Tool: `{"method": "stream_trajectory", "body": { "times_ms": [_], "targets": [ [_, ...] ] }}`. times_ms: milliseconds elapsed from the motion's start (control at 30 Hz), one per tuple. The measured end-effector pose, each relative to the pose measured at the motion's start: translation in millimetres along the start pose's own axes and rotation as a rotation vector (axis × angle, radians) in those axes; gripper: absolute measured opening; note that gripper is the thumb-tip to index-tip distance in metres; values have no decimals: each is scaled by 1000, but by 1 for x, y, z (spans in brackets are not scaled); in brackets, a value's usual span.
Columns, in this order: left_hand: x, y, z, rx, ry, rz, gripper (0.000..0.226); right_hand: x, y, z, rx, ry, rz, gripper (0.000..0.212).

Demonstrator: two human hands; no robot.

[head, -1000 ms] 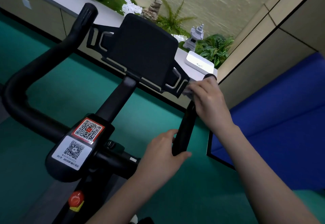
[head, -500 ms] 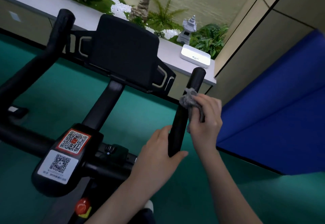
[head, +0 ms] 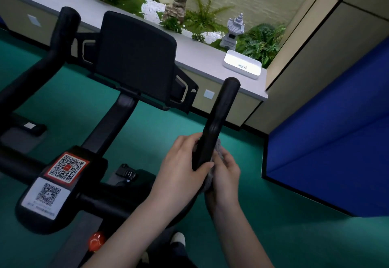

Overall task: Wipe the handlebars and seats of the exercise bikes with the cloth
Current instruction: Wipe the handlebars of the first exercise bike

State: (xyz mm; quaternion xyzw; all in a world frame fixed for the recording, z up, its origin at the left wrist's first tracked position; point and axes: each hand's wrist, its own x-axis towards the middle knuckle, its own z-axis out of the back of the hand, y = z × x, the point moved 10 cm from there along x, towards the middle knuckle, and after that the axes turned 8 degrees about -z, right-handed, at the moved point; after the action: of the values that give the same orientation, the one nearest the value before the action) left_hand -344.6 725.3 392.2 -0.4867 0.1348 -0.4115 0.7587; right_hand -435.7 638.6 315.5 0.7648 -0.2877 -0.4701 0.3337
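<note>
Both hands on the right bar, cloth at its lower end.

Grey cloth (head: 217, 153) is bunched against the right side of the right bar (head: 221, 116), low down near the bend. The right hand (head: 225, 175) has its fingers curled round the cloth and holds it to the bar. The left hand (head: 181, 168) grips the same bar from the left, thumb across the front, just beside the right hand. The bar's upper half is bare and tilts up and away. Left of the bar is a black panel (head: 136, 57) on the stem, then the left bar (head: 52, 57) further out. Down-left of the bar are a red QR sticker (head: 67, 167), a white QR sticker (head: 47, 194) under it, and a red knob (head: 96, 244) lower down. Past the bar tip a white box (head: 242, 66) sits on the ledge (head: 202, 61), with a stone lantern (head: 233, 31) behind it. A blue mat (head: 336, 130) stands right of the bar, and a shoe (head: 177, 239) shows below the hands.
</note>
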Motion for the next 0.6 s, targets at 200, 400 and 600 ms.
{"method": "stream_trajectory", "body": {
  "times_ms": [200,400,600],
  "targets": [
    [-3,2,1,-42,-45,17,55,3,1,-24,136,211,-180,21],
    [-4,4,0,-60,-48,33,55,21,19,-30,55,225,-159,19],
    [-6,8,-2,-79,-40,54,51,40,75,-28,-51,149,122,22]
  ]
}}
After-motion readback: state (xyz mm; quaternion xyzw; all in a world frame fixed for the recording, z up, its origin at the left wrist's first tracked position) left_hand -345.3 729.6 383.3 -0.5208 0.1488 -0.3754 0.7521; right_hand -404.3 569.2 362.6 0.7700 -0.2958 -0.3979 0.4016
